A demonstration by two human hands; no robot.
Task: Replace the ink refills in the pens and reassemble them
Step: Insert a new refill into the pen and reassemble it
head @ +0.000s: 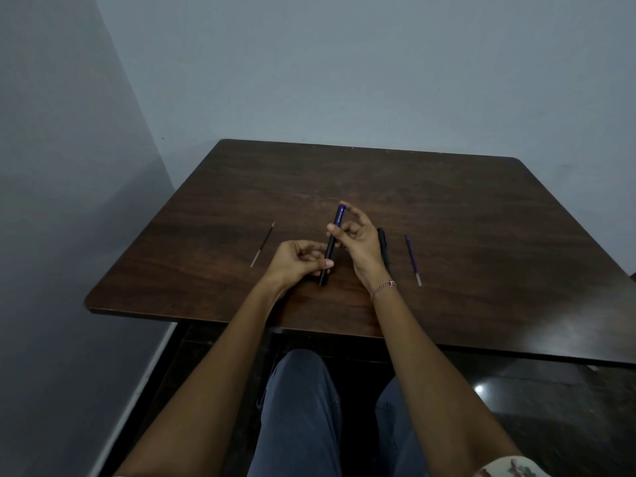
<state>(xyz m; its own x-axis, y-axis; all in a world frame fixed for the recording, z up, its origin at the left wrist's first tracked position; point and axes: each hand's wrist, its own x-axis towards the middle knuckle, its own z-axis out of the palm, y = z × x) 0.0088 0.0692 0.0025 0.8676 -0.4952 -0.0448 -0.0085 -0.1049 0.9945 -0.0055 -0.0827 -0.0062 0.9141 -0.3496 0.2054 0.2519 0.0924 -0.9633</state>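
Both your forearms reach over the near edge of the table [447, 218] and meet at its middle. Your left hand [296, 259] curls its fingers and thumb around the lower, dark end of the blue pen [335, 228]. Your right hand [358, 242] pinches the pen higher up with the thumb, the forefinger stretched toward its top. The pen is tilted, its top pointing away from you. White lettering runs along the blue barrel, too small to read. A bracelet [382, 289] sits on your right wrist. A black pen [382, 242] lies just behind your right hand, a purple refill [412, 259] near it to the right, and a dark refill [263, 244] to the left of your left hand. Bare tabletop stretches to the far and right edges.
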